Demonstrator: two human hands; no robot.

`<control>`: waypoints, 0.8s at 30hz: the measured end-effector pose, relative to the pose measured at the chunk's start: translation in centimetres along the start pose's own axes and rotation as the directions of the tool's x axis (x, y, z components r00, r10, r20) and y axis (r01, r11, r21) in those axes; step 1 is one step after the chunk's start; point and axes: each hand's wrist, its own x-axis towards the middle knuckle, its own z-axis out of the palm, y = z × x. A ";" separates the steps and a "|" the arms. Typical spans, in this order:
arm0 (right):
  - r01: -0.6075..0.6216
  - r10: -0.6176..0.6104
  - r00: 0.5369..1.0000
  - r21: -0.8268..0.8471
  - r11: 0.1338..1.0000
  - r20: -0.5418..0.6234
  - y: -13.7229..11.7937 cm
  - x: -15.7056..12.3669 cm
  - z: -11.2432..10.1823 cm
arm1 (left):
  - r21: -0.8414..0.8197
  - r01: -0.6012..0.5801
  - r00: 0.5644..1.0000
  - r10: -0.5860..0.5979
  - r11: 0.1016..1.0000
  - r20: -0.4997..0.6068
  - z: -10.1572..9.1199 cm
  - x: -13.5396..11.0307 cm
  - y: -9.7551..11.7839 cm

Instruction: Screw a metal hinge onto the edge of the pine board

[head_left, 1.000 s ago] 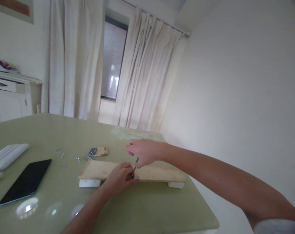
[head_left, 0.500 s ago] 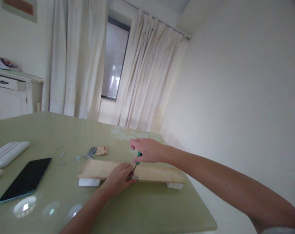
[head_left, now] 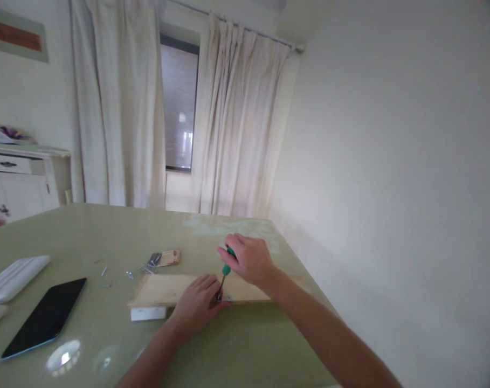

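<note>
A pale wooden board (head_left: 159, 289) lies on the table, raised on a white block (head_left: 148, 313) under its left end. My right hand (head_left: 250, 257) is closed round the green handle of a screwdriver (head_left: 226, 269), whose shaft slants down to the board's near edge. There, a small metal bracket (head_left: 227, 297) sits at the edge beside the screwdriver tip. My left hand (head_left: 199, 297) presses on the board, fingers closed around the spot by the tip; they partly hide the metal piece there. My right forearm covers the board's right part.
Several screws (head_left: 130, 275) lie loose beyond the board's left end, near metal pieces and a small wooden piece (head_left: 170, 257). A black tablet (head_left: 46, 315) and a white object (head_left: 16, 277) rest at the left of the green table (head_left: 119, 231). Curtains and a wall stand behind.
My right hand has turned, and its forearm has swung lower, now covering the board's right end. My left hand stays at the bracket. The camera view has shifted and levelled slightly.
</note>
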 end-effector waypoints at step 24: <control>0.157 0.241 0.848 0.658 0.736 -0.472 -2.6 -1.7 5.7 | 0.098 -0.098 0.979 0.114 0.990 -0.169 0.7 -0.4 -0.3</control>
